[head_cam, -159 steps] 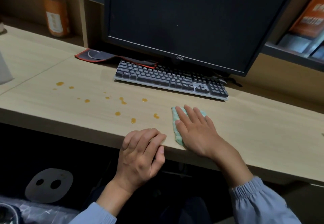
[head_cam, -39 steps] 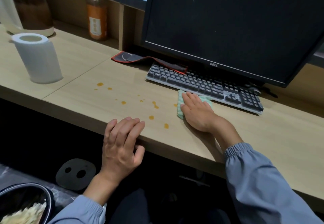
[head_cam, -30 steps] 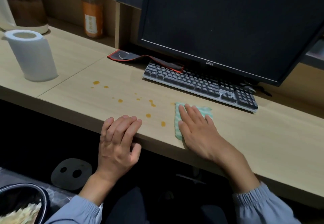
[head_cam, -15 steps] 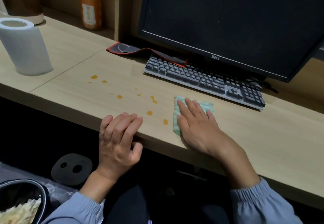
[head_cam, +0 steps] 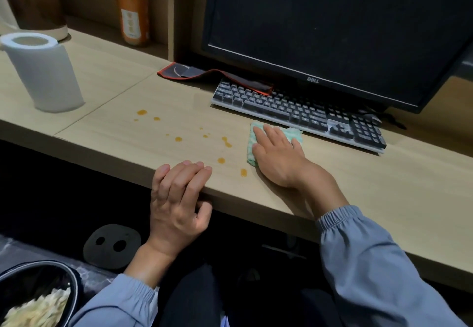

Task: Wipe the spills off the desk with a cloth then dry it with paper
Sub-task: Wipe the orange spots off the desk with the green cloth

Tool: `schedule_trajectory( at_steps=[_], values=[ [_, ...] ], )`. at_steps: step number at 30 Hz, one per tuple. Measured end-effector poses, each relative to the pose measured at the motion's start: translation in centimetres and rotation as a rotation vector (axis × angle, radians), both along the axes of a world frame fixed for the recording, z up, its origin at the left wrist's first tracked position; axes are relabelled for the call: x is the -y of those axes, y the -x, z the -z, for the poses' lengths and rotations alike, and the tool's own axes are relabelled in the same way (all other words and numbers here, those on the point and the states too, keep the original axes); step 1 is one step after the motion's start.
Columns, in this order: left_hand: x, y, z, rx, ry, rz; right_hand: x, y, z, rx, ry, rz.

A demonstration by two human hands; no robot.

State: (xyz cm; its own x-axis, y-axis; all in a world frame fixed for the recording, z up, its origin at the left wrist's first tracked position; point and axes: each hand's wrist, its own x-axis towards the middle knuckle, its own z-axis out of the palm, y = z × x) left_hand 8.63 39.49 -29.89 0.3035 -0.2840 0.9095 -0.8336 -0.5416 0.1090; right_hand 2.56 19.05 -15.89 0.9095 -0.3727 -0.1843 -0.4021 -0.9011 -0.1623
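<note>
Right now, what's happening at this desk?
A person is wiping orange spills off the desk. The right hand presses a green cloth flat on the wood just in front of the keyboard. The left hand rests on the desk's front edge. Orange drops lie unwiped to the left of the cloth. The paper roll stands untouched at the far left.

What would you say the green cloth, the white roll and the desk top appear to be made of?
Green cloth: soft, fuzzy textile, probably microfibre or terry, judging by its nubby pile.
White roll: paper towel, matte, wound around a hollow core.
Desk: likely laminate with printed light wood grain; smooth, faint sheen, a straight seam between panels.
</note>
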Motion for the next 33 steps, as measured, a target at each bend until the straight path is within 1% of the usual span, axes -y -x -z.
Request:
schedule_trajectory(
  at_steps=[3,7,11,15,26,33],
  values=[
    [-0.3,0.1,-0.1,-0.008,-0.008,0.011,-1.9,2.9,0.3,0.008,0.003,-0.047],
    [-0.2,0.0,-0.1,-0.019,-0.008,0.031,-4.4,6.9,0.4,0.030,0.018,-0.047],
    [-0.3,0.0,0.1,-0.005,-0.007,0.023,-5.2,7.9,0.3,0.010,0.013,-0.059],
    [0.0,-0.3,0.3,0.013,0.002,0.019,-4.2,6.3,0.3,-0.004,0.006,-0.061],
    [0.4,-0.5,0.5,0.049,0.025,-0.001,0.4,-2.2,0.0,-0.026,0.003,-0.057],
    [0.3,-0.5,0.3,0.032,0.012,-0.002,0.3,-2.7,0.1,0.002,0.015,-0.044]
  ],
)
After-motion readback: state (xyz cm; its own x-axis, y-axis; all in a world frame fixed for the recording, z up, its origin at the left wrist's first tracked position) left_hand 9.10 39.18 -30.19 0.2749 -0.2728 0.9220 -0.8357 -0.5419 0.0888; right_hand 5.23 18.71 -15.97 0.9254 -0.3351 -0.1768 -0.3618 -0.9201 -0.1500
